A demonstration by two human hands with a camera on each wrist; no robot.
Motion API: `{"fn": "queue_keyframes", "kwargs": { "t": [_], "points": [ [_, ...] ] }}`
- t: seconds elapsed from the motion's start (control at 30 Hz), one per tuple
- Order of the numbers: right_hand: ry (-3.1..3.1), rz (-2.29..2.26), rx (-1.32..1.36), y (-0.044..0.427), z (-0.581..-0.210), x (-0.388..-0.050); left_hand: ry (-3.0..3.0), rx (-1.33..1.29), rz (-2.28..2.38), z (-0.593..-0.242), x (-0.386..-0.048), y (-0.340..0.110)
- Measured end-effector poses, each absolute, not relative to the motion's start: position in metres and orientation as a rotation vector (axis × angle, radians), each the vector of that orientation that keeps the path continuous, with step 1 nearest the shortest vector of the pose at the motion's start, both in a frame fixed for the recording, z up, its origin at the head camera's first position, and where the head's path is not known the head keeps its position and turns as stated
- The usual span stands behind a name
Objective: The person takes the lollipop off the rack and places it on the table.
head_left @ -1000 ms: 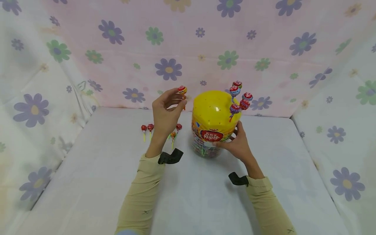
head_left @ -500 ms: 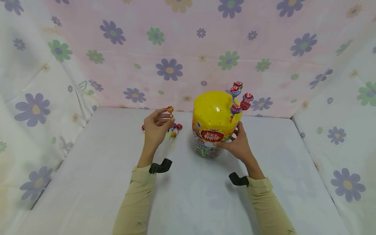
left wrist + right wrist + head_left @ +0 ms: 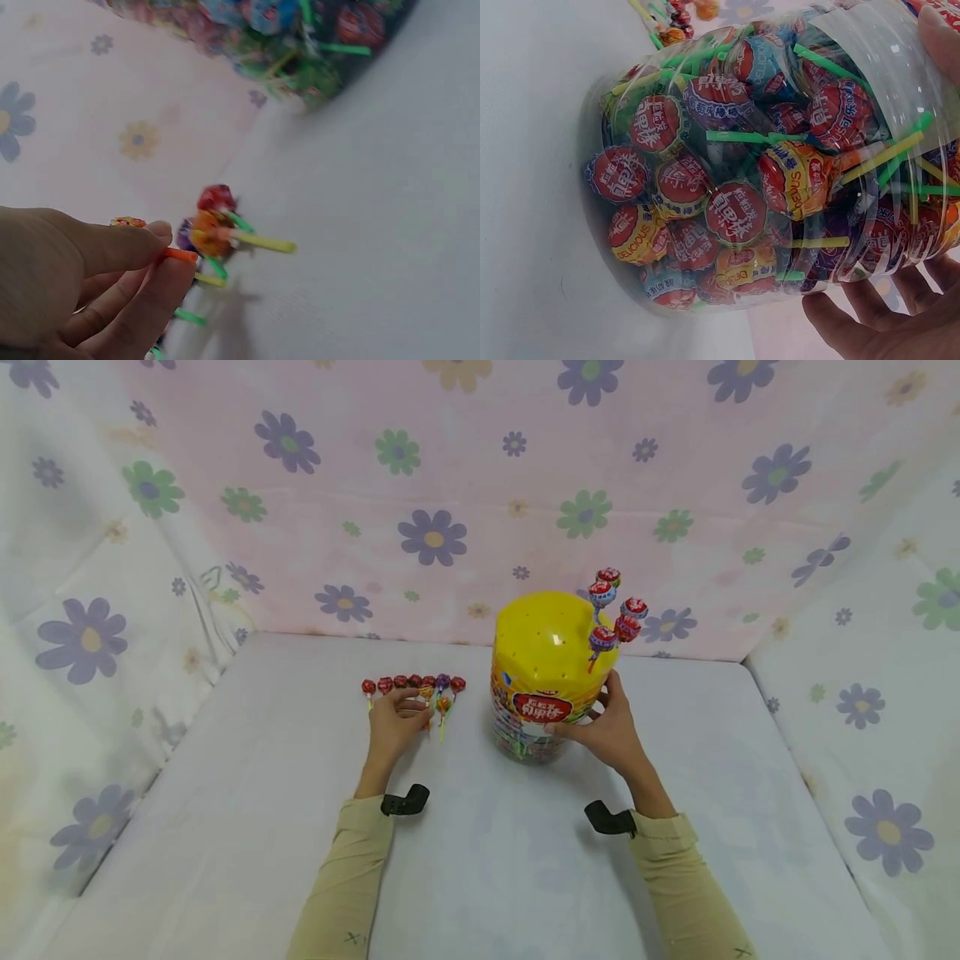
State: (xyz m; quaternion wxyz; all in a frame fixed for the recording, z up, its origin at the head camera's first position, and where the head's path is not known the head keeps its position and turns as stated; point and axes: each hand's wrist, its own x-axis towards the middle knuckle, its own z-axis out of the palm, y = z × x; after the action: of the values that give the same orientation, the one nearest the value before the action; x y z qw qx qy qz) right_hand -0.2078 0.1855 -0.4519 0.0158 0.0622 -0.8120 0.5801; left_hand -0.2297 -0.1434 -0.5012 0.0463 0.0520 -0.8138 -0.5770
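Observation:
In the head view my left hand (image 3: 392,727) pinches a lollipop (image 3: 426,692) in a yellow-orange wrapper, low beside a row of lollipops (image 3: 401,681) lying on the table. The left wrist view has its orange stick (image 3: 180,256) between thumb and finger; its head is mostly hidden. An orange-wrapped lollipop (image 3: 444,703) lies just right of it, in front of the row. My right hand (image 3: 611,732) grips the side of a clear plastic jar (image 3: 727,187) full of wrapped lollipops. Several lollipops (image 3: 602,639) stand upright at the right of its yellow lid (image 3: 543,635).
A white cloth covers the table (image 3: 480,868). Flower-printed fabric (image 3: 450,485) hangs behind and along both sides. Small holes dot the jar's lid. Black wrist mounts (image 3: 405,800) sit at both cuffs.
From beside the jar's lid, my left hand has moved left and down to the table row, carrying the lollipop. My right hand and the jar have stayed in place.

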Motion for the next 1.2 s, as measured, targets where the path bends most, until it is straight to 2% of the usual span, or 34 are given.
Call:
{"fn": "queue_keyframes", "kwargs": {
  "t": [0.4,0.57,0.8,0.97,1.2],
  "points": [
    [-2.531,1.806,0.233,0.176,-0.42,-0.189,-2.558,0.174,-1.685,-0.518,-0.23,-0.145],
    [-2.535,1.813,0.218,0.176,-0.421,-0.19,-2.573,0.167,-1.616,-0.519,-0.23,-0.142],
    [-2.525,1.819,0.192,0.185,-0.45,-0.206,-2.598,0.161,-1.538,-0.516,-0.23,-0.14],
    [-2.507,1.804,0.216,0.187,-0.455,-0.208,-2.56,0.102,-1.511,-0.498,-0.23,-0.14],
    [-2.51,1.788,0.218,0.187,-0.455,-0.208,-2.405,-0.111,-1.476,-0.447,-0.222,-0.127]
  ]
}}
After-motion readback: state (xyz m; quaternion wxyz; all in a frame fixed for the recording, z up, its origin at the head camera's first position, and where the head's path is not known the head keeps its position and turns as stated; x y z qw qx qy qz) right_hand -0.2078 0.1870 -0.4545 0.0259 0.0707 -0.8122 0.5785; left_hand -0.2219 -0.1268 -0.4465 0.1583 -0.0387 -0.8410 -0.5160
